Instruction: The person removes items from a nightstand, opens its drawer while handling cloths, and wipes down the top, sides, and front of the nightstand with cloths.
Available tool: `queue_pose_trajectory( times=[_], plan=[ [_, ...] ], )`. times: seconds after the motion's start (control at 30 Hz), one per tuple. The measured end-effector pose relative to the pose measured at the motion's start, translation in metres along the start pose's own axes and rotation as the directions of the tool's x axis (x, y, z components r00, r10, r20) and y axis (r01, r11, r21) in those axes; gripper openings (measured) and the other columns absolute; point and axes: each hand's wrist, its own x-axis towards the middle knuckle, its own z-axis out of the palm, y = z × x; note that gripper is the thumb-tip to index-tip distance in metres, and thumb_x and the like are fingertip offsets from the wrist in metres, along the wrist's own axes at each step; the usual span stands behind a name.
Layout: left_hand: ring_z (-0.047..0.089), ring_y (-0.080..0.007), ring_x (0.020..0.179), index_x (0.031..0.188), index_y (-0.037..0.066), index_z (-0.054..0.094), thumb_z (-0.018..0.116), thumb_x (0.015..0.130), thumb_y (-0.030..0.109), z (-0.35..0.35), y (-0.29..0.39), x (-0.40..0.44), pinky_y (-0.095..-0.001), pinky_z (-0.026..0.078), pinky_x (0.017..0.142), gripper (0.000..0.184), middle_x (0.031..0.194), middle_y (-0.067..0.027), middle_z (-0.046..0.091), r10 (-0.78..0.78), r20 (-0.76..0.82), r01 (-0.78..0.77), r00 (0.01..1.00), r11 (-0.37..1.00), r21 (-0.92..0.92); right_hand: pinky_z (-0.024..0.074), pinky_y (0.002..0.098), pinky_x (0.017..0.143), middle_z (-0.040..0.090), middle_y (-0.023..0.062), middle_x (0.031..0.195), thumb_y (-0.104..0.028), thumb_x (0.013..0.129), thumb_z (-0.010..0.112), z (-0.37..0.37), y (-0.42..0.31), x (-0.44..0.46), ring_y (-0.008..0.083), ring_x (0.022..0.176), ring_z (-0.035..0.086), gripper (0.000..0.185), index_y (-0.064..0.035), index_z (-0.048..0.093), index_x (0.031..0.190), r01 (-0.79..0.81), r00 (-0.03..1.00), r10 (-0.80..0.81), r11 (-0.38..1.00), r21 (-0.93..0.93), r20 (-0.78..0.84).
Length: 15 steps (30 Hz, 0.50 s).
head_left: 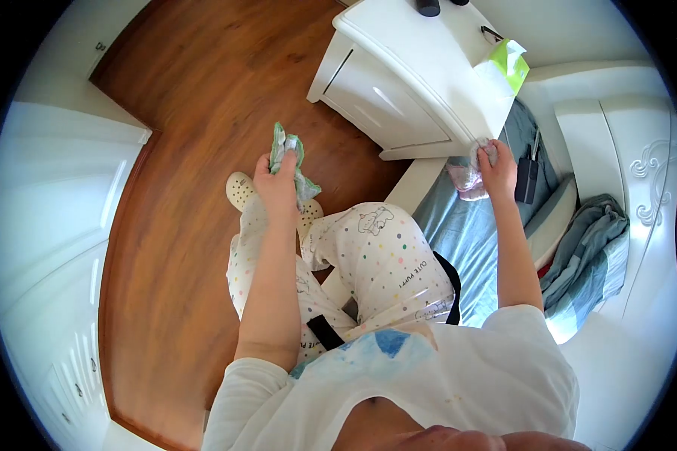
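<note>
Just beside right hand, white cabinet.

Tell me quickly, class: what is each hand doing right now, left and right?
Left hand: closed, holding a green-edged cloth.
Right hand: closed, holding a pale pinkish cloth.

The top edge crops a black cylinder, and the left fingers partly hide a green-edged cloth.

floor: brown wood | nightstand: white, beside bed | headboard: white, carved | cupboard doors: white, panelled
</note>
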Motion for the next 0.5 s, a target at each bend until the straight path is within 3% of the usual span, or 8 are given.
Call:
queue_pose_trajectory(
  times=[0.27,0.5],
  plan=[
    [0.044,-0.006,0.061,0.084,0.004,0.056,0.068,0.076,0.017,0.0,-0.002,0.002,-0.0222,0.036,0.054,0.019,0.071,0.0015,0.053,-0.003,-0.013,0.003,1.0,0.999,0.034,0.046,0.0393,0.078,0.06,0.0137,0.098,-0.03,0.079,0.061,0.032,-0.078,0.057,0.0317,0.093,0.057,0.033,-0.006,0.057,0.101,0.254,0.966,-0.253,0.967,0.016,-0.059],
    [0.045,-0.0053,0.061,0.085,0.004,0.056,0.068,0.076,0.016,0.0,-0.003,0.007,-0.0215,0.037,0.055,0.02,0.072,0.0018,0.054,-0.023,-0.016,0.023,1.0,1.0,0.013,0.0478,0.0394,0.077,0.06,0.0119,0.1,-0.034,0.078,0.058,0.066,-0.221,0.121,0.0292,0.094,0.058,0.034,-0.0093,0.06,0.102,0.223,0.975,-0.223,0.974,0.03,-0.002]
  ],
)
